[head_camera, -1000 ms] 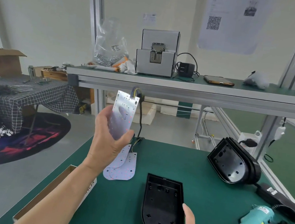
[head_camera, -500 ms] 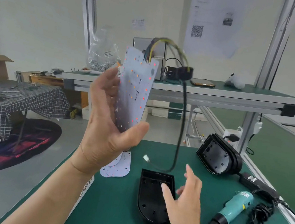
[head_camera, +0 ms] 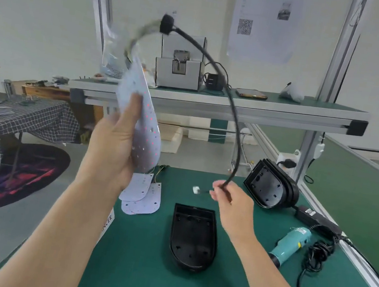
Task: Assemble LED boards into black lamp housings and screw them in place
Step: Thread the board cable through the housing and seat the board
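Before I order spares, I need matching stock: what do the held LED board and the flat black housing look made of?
LED board: thin rigid sheet, white matt face, held unbent by the left hand; laminate or coated metal, cannot tell. Black housing: likely moulded plastic, dull sheen, screw bosses formed inside.

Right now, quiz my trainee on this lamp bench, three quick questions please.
1. True or false: the left hand holds an LED board up off the table.
2. What does the right hand pinch? A a hammer, B the black cable, C a brush.
3. Fill in: the teal screwdriver lies to the ___ of the flat empty housing.
Key: 1 true; 2 B; 3 right.
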The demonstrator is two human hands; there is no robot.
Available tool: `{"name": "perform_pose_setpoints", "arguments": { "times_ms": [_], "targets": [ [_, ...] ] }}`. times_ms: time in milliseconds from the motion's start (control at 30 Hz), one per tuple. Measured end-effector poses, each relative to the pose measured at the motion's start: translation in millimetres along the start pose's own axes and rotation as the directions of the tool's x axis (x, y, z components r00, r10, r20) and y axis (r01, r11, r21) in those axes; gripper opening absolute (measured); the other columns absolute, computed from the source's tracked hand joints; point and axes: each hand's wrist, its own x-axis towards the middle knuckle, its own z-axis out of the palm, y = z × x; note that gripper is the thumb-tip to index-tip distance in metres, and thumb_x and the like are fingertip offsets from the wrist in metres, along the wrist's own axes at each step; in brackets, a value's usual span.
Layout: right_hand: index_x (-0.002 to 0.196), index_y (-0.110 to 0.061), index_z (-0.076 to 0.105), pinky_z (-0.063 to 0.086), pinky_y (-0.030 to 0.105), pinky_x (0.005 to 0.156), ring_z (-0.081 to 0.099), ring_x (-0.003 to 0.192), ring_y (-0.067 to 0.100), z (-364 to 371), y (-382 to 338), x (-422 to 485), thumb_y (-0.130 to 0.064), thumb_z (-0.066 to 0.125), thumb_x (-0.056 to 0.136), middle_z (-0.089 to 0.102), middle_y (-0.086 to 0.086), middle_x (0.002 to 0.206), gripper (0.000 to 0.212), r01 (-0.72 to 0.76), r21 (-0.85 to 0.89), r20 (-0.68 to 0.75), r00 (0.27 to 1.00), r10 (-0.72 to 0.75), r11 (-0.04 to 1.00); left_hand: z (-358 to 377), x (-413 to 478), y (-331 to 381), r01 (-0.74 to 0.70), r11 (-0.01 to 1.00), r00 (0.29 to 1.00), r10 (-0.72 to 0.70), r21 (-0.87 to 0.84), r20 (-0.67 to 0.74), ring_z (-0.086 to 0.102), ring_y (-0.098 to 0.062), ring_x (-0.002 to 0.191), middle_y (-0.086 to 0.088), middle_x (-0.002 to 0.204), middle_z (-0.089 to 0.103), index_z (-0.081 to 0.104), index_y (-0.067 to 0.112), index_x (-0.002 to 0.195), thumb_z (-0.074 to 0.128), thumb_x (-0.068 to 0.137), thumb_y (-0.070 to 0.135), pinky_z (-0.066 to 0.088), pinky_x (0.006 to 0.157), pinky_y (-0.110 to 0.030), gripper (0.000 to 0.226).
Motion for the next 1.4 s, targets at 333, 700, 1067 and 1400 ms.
{"name": "perform_pose_setpoints", "arguments": {
  "times_ms": [333, 700, 1067, 1400],
  "targets": [
    [0.088, -0.018, 0.065, 0.055, 0.017, 0.064, 0.071, 0.065, 0.011, -11, -17, 2, -0.01, 0.058, 0.101, 0.07, -0.001, 0.075, 0.016, 0.013, 0.115, -0.034, 0.999, -0.009, 0.993, -45, -5, -145, 0.607, 0.756, 0.762, -0.641, -0.244, -0.089, 0.058, -0.03, 0.123, -0.01, 0.137, 0.06, 0.051, 0.005, 0.142, 0.048, 0.105, 0.018, 0.048, 0.089, -0.043, 0.039],
    [0.087, -0.011, 0.065, 0.057, 0.019, 0.066, 0.071, 0.066, 0.01, -5, 11, 12, -0.004, 0.057, 0.099, 0.068, 0.002, 0.078, 0.016, 0.045, -0.03, 0.011, 0.999, -0.045, 0.999, -53, -39, -205, 0.795, 0.595, 0.606, -0.788, -0.113, 0.11, 0.071, -0.032, 0.104, -0.017, 0.122, 0.07, 0.06, 0.001, 0.13, 0.053, 0.099, 0.015, 0.058, 0.074, -0.045, 0.035],
    [0.086, -0.018, 0.079, 0.046, 0.011, 0.067, 0.059, 0.065, -0.001, -33, -24, 34, -0.016, 0.076, 0.088, 0.072, -0.009, 0.072, 0.004, -0.047, 0.167, 0.133, 0.991, 0.025, 0.985, -67, -24, -206, 0.664, 0.748, 0.726, -0.64, -0.015, 0.25, 0.064, -0.034, 0.12, -0.016, 0.133, 0.064, 0.057, 0.011, 0.137, 0.059, 0.092, 0.019, 0.056, 0.093, -0.047, 0.045],
    [0.085, -0.018, 0.075, 0.052, 0.02, 0.068, 0.06, 0.061, 0.002, -62, -96, 49, -0.017, 0.072, 0.091, 0.074, -0.005, 0.07, 0.007, 0.189, -0.088, 0.181, 0.969, -0.171, 0.978, -57, -10, -163, 0.505, 0.835, 0.741, -0.55, 0.221, 0.385, 0.071, -0.033, 0.105, -0.019, 0.121, 0.07, 0.073, 0.014, 0.115, 0.069, 0.083, 0.025, 0.059, 0.081, -0.038, 0.035]
  ]
}}
